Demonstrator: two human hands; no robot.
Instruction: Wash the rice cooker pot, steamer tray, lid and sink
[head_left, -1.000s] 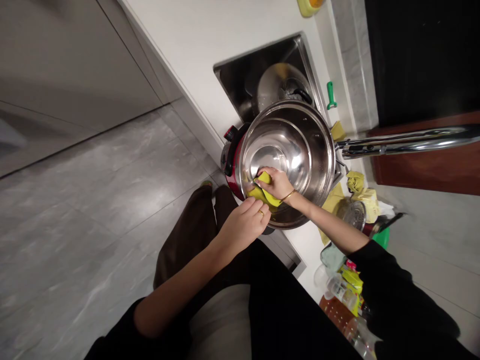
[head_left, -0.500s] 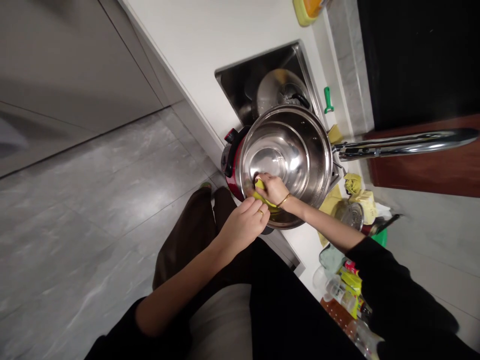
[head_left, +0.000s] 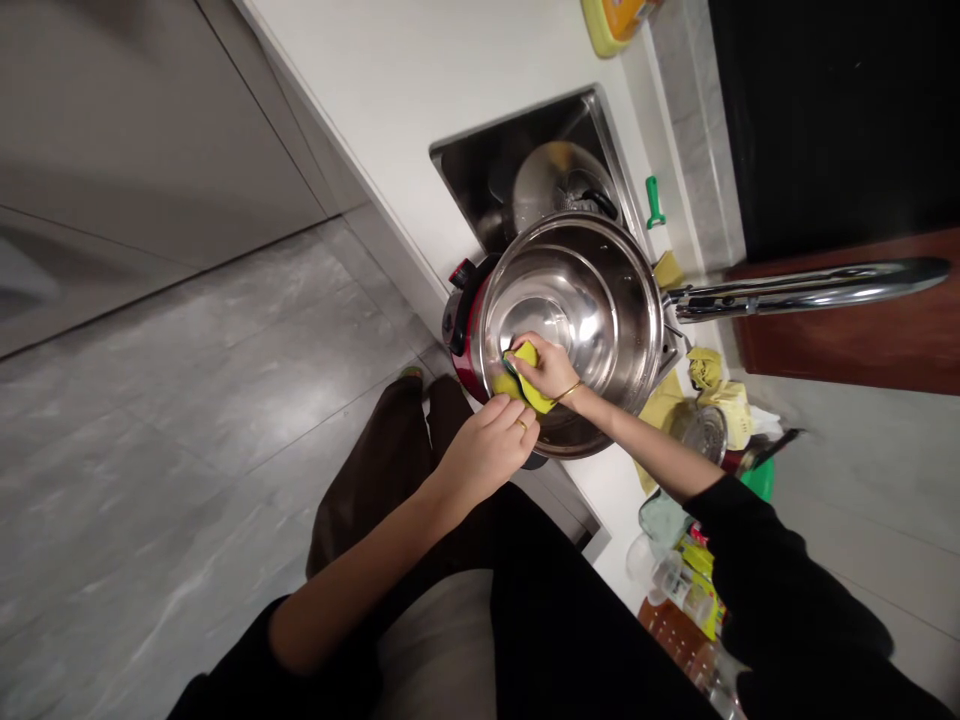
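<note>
A large shiny steel pot (head_left: 585,300), red on the outside, stands tilted over the sink with its inside facing me. My left hand (head_left: 491,440), a ring on one finger, is closed on the near rim of the pot. Inside the pot, my right hand (head_left: 551,372) grips a yellow sponge (head_left: 534,385) with a dark green side, close to the inner wall. A yellow reflection shows on the steel beside it. The left thumb is hidden from view.
Behind the pot, the steel sink (head_left: 480,165) holds a round metal lid (head_left: 555,180). A chrome faucet (head_left: 817,290) reaches out at the right. On the counter lie a green peeler (head_left: 655,202), yellow cloths (head_left: 660,410) and a bottle (head_left: 609,25). Packets and clear containers (head_left: 679,585) stand lower right.
My right hand has shifted slightly up the pot's inside, and the sponge has turned so that more of its yellow face shows. My left hand stays on the rim.
</note>
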